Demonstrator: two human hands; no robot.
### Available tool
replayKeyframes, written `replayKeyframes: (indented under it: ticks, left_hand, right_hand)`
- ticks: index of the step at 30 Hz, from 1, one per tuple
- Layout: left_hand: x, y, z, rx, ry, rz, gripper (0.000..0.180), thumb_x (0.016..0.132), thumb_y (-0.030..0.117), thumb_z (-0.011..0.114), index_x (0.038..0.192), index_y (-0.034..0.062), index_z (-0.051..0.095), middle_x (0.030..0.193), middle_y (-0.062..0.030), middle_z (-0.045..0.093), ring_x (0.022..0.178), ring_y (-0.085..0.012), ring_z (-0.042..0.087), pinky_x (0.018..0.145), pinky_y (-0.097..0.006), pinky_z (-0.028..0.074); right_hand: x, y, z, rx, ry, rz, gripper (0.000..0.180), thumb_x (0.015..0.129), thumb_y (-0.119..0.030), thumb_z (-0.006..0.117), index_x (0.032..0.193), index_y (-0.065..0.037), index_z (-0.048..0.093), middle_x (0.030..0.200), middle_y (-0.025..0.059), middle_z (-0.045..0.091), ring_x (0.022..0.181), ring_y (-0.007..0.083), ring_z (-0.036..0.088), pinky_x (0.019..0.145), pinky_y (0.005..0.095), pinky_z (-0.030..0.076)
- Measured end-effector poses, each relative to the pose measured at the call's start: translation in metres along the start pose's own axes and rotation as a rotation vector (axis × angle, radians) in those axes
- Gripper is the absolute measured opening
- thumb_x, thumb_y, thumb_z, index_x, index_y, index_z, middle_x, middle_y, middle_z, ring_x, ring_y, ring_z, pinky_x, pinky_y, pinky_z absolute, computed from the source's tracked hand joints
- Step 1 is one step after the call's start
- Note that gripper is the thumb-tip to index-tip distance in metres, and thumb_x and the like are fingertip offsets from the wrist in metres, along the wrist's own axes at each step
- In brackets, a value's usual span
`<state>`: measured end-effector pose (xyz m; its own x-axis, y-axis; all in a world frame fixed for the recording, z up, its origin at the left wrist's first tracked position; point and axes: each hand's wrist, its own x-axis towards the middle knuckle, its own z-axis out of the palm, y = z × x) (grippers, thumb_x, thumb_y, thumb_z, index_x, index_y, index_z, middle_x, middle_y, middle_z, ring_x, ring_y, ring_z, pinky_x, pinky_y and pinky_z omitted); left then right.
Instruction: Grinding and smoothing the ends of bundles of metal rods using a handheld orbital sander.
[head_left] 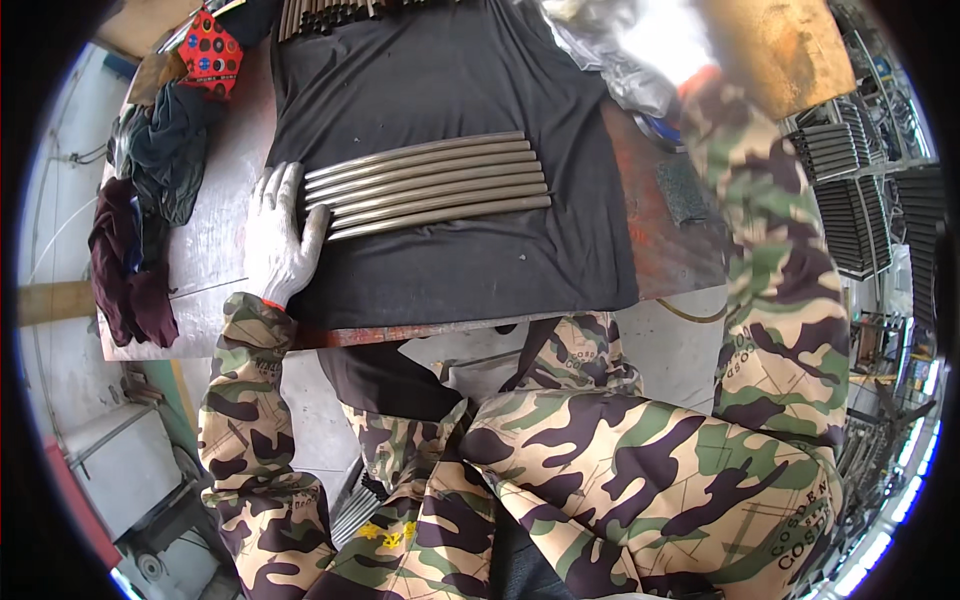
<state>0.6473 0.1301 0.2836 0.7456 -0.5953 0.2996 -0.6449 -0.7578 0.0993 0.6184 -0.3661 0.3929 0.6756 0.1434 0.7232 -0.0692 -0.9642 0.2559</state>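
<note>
My left hand (pixel 280 232), in a white glove, lies flat on the workbench with its fingers spread against the left ends of several curved grey metal tubes (pixel 430 183). The tubes lie side by side on a black cloth (pixel 450 90). My right arm in a camouflage sleeve (pixel 770 230) reaches up to the far right, and its hand is lost in glare near the upper edge. More tubes (pixel 330 14) are bundled at the far edge of the cloth.
Crumpled rags (pixel 150 200) and a red patterned cloth (pixel 210 55) lie at the bench's left. A dark abrasive pad (pixel 685 190) sits on the rusty bench top (pixel 665 250) to the right. Racks of tubes (pixel 850 190) stand at far right.
</note>
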Motion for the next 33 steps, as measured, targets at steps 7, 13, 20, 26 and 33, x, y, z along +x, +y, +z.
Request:
replayKeyframes:
  ticks: [7,13,20,26,33]
  left_hand:
    - [0.001,0.008,-0.008,0.222,0.169,0.085,0.062,0.096,0.029,0.066,0.148,-0.0009,0.048,0.150,-0.0280,0.050,0.141,-0.0485,0.043,0.119,-0.056,0.034]
    - [-0.032,0.123,-0.022,-0.319,-0.115,0.323,0.085,0.080,0.033,0.079,0.150,-0.0001,0.046,0.156,-0.0285,0.042,0.147,-0.0496,0.035,0.123,-0.057,0.027]
    - [-0.054,0.164,0.002,-0.128,-0.175,0.335,0.082,0.079,0.028,0.078,0.153,0.0075,0.048,0.155,-0.0179,0.049,0.147,-0.0393,0.040,0.125,-0.054,0.026]
    - [-0.060,0.165,-0.008,-0.329,-0.176,0.312,0.066,0.088,0.027,0.071,0.146,0.0023,0.054,0.147,-0.0222,0.054,0.142,-0.0418,0.045,0.122,-0.054,0.032]
    - [0.039,0.138,0.040,-0.085,0.086,0.148,0.068,0.095,0.043,0.062,0.146,-0.0010,0.052,0.149,-0.0274,0.051,0.142,-0.0473,0.041,0.120,-0.058,0.027]
  right_hand:
    - [-0.129,-0.111,-0.060,0.419,-0.664,-0.143,0.081,0.089,-0.046,0.070,0.148,0.004,0.044,0.151,0.0276,0.047,0.143,0.0455,0.042,0.121,0.0552,0.030]
    - [-0.174,-0.074,-0.068,0.319,-0.678,-0.128,0.078,0.094,-0.045,0.064,0.151,0.003,0.041,0.155,0.0269,0.044,0.146,0.0457,0.039,0.123,0.0545,0.027]
    - [-0.153,-0.111,-0.060,0.334,-0.741,-0.222,0.078,0.097,-0.046,0.060,0.153,0.004,0.040,0.157,0.0268,0.042,0.149,0.0452,0.035,0.124,0.0544,0.025]
    - [-0.180,-0.108,-0.071,0.389,-0.657,-0.205,0.076,0.096,-0.044,0.061,0.152,0.004,0.042,0.156,0.0285,0.042,0.147,0.0460,0.036,0.124,0.0554,0.024]
    - [-0.180,-0.109,-0.067,0.393,-0.617,-0.219,0.076,0.096,-0.043,0.062,0.153,0.004,0.041,0.154,0.0288,0.044,0.147,0.0464,0.037,0.124,0.0562,0.024]
